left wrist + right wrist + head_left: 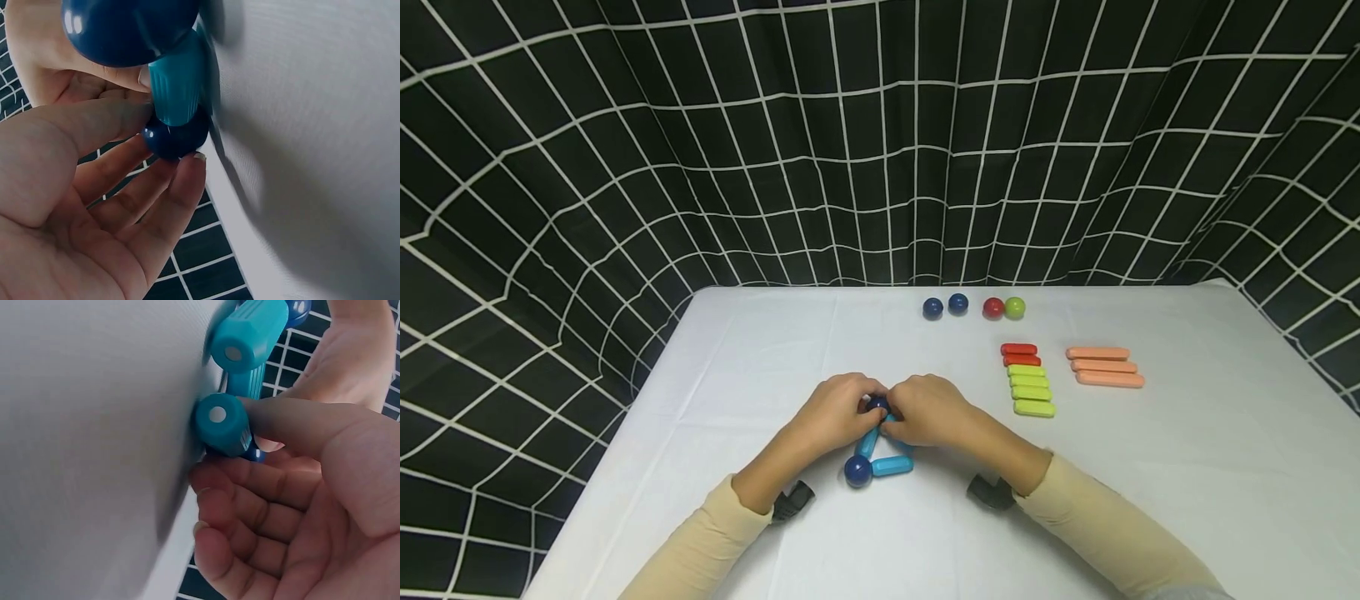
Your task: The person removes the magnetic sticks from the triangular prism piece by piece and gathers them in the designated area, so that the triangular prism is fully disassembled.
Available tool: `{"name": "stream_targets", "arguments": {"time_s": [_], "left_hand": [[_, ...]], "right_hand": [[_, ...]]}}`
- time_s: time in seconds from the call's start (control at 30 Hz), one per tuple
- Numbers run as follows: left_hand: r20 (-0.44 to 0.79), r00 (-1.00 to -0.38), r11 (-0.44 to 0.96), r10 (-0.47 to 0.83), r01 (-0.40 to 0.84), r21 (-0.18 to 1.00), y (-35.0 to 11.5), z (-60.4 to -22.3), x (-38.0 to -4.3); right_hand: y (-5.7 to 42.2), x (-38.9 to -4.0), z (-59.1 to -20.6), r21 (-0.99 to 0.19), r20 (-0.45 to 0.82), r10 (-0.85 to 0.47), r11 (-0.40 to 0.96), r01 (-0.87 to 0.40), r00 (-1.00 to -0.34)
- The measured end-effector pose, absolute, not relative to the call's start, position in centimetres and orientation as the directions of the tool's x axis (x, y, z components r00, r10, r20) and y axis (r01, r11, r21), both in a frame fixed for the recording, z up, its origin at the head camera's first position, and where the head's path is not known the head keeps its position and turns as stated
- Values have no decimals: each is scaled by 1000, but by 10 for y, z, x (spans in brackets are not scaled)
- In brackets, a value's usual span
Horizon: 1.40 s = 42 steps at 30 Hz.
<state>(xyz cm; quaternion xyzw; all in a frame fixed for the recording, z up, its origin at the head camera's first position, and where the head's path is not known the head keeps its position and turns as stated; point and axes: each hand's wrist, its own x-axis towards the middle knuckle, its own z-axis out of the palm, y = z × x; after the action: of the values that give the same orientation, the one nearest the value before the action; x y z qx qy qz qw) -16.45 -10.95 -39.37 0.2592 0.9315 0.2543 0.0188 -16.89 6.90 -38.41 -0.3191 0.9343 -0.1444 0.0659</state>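
Note:
Three light blue rods and two dark blue balls lie joined on the white table. My left hand point(838, 410) pinches the far ball point(877, 403) between thumb and fingers. My right hand point(931, 408) holds a blue rod point(222, 425) by thumb and index finger, its other fingers curled; this rod's far end is at that ball. A second rod point(868, 442) runs from the far ball to the near ball point(858, 471). From the near ball a third rod point(892, 466) points right, its pale round end tip facing the right wrist camera.
Two loose dark blue balls point(945, 306), a red ball point(993, 308) and a green ball point(1015, 307) sit at the table's back edge. To the right lie two red rods point(1019, 349), several lime rods point(1030, 381) and three orange rods point(1105, 367). A black gridded curtain point(880, 150) hangs behind.

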Motion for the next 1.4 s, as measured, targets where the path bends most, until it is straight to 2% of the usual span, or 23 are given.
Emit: {"name": "stream_targets", "arguments": {"time_s": [0.73,1.4], "left_hand": [[115,-861,718,496,481,503,-110,-392,-163],[116,-865,725,488,476,498,-109,-395,-161]], "right_hand": [[73,-164,-384,-328,21,-637,723,-608,-770],[90,-155,-380,-362,45,-599,736,-572,-799]]}}
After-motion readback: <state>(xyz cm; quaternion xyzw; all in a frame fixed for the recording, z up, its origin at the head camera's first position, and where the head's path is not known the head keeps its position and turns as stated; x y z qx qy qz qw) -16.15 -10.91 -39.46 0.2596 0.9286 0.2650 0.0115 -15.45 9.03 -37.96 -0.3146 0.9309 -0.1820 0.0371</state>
